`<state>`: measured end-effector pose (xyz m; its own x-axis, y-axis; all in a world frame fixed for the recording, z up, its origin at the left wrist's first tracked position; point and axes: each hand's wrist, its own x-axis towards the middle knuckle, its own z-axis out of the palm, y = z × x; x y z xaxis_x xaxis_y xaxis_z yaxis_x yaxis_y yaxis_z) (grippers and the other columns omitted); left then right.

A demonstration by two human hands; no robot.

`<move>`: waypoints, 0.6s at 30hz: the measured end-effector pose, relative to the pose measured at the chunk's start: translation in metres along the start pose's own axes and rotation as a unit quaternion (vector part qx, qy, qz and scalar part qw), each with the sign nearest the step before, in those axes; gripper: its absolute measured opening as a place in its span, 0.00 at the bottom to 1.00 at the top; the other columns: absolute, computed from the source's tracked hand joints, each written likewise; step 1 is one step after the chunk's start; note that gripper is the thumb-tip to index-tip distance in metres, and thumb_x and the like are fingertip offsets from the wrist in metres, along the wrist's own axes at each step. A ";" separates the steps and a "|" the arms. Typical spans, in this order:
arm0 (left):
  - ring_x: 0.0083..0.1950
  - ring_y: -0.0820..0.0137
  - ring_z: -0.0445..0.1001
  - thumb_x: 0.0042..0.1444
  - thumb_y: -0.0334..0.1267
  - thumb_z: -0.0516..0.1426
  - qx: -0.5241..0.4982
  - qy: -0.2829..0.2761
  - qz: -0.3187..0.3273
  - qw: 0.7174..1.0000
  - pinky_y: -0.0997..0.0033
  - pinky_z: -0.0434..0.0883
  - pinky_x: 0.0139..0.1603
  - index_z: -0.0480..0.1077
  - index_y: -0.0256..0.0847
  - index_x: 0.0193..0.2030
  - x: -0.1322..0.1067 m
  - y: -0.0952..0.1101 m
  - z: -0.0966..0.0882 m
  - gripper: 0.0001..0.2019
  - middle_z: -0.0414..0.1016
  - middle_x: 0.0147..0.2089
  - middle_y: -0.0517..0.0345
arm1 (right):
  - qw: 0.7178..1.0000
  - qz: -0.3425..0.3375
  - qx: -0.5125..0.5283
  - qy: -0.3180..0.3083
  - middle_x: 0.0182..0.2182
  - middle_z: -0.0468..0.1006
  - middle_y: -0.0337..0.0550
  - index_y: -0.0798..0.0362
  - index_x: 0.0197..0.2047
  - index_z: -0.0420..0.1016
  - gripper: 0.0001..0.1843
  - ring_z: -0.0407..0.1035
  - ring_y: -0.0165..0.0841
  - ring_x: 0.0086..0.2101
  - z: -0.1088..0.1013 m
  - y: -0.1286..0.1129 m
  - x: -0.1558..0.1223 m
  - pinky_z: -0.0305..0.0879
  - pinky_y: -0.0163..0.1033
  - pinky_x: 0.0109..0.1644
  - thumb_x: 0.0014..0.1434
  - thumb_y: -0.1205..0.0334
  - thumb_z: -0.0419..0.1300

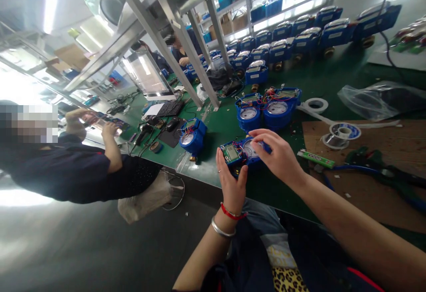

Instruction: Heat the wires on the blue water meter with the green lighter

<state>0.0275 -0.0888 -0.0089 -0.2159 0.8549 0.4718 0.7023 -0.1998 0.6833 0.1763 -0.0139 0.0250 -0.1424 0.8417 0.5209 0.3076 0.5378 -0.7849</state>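
Left hand (231,181) clenched on blue meter (244,152) from below; right hand (278,154) grasping its top. Keep meter steady, fingers off red wires. Solder spool (341,133) right of meter.

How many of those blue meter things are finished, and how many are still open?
Looks done: rows of closed blue water meters line the back of the green table. In hand: the left hand and right hand hold one open blue meter, its green circuit board and wires showing. Left: two open meters with loose red wires and a single one wait on the table. Exact counts are hard to tell.
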 end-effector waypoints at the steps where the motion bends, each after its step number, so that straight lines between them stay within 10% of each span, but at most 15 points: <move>1: 0.74 0.57 0.42 0.61 0.46 0.55 -0.003 0.004 -0.005 1.000 0.50 0.48 0.72 0.38 0.43 0.71 0.000 0.001 0.002 0.38 0.43 0.74 0.45 | 0.999 -0.026 -0.023 -0.018 0.53 0.72 0.48 0.52 0.38 0.73 0.08 0.66 0.38 0.54 0.001 -0.006 -0.006 0.60 0.48 0.62 0.62 0.58 0.55; 9: 0.75 0.56 0.37 0.60 0.49 0.55 -0.020 0.017 -0.050 0.998 0.49 0.45 0.73 0.35 0.45 0.72 -0.008 0.017 0.015 0.41 0.37 0.75 0.48 | 0.994 -0.037 -0.105 -0.002 0.58 0.68 0.50 0.53 0.49 0.72 0.14 0.61 0.41 0.59 -0.001 -0.010 -0.030 0.59 0.52 0.64 0.62 0.57 0.56; 18: 0.71 0.63 0.54 0.66 0.45 0.47 -0.069 -0.038 0.012 0.997 0.56 0.53 0.71 0.60 0.43 0.64 0.035 -0.009 -0.028 0.21 0.56 0.70 0.50 | 0.959 0.048 -0.272 0.062 0.55 0.71 0.52 0.53 0.54 0.71 0.18 0.66 0.44 0.55 -0.089 0.043 -0.084 0.59 0.49 0.63 0.63 0.59 0.53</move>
<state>-0.0054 -0.0701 0.0174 -0.1449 0.8819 0.4487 0.6048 -0.2800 0.7455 0.2852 -0.0661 -0.0232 0.0139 0.8558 0.5172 0.7636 0.3248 -0.5581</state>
